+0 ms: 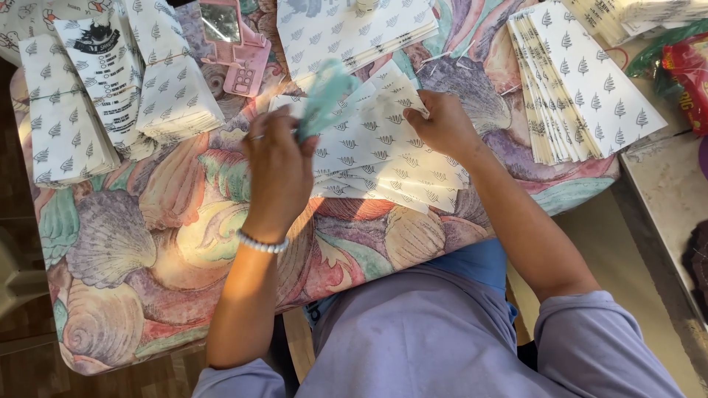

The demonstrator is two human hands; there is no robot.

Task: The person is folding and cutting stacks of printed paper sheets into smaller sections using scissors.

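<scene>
My left hand [279, 171] holds a light green cloth or sponge [323, 96] raised over a fanned pile of white paper sheets with a small leaf print [383, 158]. My right hand [442, 124] presses its fingers on the upper edge of that pile, near a folded flap. The pile lies on a table covered with a shell-patterned cloth [147, 250]. A beaded bracelet [262, 244] circles my left wrist.
Stacks of finished leaf-print paper bags [177, 96] sit at the far left, more sheets [582, 88] fan out at the right and another stack [346, 29] at the back. A pink plastic tool [236, 44] lies behind. A red packet [689, 70] sits at the right edge.
</scene>
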